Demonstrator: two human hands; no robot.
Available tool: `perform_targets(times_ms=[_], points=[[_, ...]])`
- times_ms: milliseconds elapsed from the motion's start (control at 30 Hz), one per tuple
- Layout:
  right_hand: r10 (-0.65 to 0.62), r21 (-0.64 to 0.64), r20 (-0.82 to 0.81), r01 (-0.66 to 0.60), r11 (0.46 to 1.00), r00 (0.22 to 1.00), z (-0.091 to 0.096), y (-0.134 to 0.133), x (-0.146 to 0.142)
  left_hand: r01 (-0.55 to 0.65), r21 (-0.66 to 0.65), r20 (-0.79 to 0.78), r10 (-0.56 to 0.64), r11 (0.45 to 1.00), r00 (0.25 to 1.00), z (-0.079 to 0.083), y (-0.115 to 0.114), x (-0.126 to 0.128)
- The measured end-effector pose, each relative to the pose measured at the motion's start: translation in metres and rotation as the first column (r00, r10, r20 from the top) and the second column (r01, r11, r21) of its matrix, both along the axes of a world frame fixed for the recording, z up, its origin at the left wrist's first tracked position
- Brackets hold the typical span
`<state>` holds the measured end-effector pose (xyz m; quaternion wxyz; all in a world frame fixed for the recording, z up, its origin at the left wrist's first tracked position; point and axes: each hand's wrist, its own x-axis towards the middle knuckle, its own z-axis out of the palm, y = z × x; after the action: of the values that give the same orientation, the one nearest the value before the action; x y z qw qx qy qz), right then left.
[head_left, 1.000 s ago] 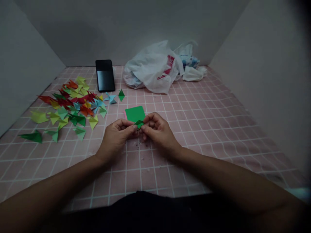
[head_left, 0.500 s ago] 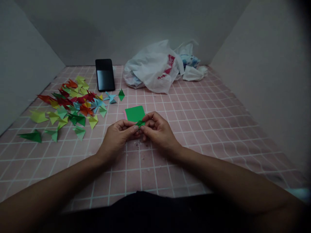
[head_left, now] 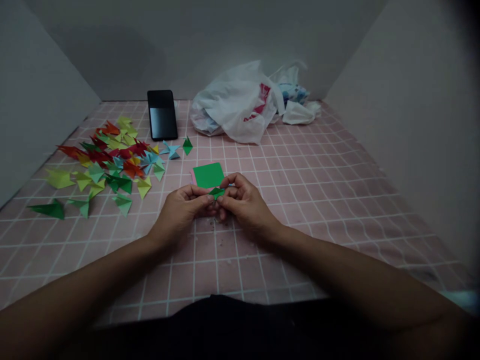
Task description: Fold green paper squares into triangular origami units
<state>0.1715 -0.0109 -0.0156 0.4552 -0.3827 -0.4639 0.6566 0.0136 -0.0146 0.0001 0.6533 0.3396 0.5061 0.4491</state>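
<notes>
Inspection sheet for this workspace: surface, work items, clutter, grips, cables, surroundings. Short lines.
Surface: pink white-gridded cloth, rippled at right; small specks below the hands.
Work items: small folded green paper in hand; green-topped paper stack just beyond; colored folded papers grouped at left.
Clutter: black phone, white plastic bag at the back.
Grips: left hand and right hand both pinch the folded green paper.
Cables: nothing seen.
Surroundings: plain walls, dim light.

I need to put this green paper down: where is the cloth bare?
The widest bare patch of cloth lies right of the right hand and nearer than the white bag; a narrower strip separates that bag from the square green paper. It is crowded on the left, with folded pieces.
</notes>
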Motion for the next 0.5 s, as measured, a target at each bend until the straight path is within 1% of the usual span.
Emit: perform_targets(times_ms=[133,200,267,333,367,433,500], points=[[0.032,0.007,0.003,-0.032,0.999,0.999,0.002,0.0,0.001,0.022,-0.02,-0.008,-0.022,1.0,1.0,0.003,0.002,-0.001],[0.026,0.03,0.049,-0.027,0.999,0.998,0.004,0.001,0.004,0.023,-0.029,-0.013,-0.023,0.999,1.0,0.003,0.004,-0.002],[-0.027,0.095,0.146,0.013,0.995,0.989,0.005,0.004,0.007,0.016,-0.035,-0.023,-0.017,0.999,1.0,0.003,0.006,-0.004],[-0.116,0.214,0.254,0.062,0.975,0.96,0.006,0.007,0.01,0.018,-0.035,-0.033,-0.02,0.999,0.999,0.003,0.007,-0.005],[-0.146,0.273,0.29,0.064,0.96,0.946,0.006,0.009,0.012,0.027,-0.034,-0.039,-0.028,0.999,0.999,0.003,0.007,-0.006],[-0.155,0.335,0.344,0.033,0.942,0.926,0.007,0.013,0.014,0.054,-0.042,-0.056,-0.057,0.998,0.997,0.004,0.008,-0.007],[-0.112,0.329,0.368,-0.016,0.944,0.923,0.007,0.015,0.015,0.083,-0.062,-0.076,-0.088,0.995,0.993,0.005,0.007,-0.007]])
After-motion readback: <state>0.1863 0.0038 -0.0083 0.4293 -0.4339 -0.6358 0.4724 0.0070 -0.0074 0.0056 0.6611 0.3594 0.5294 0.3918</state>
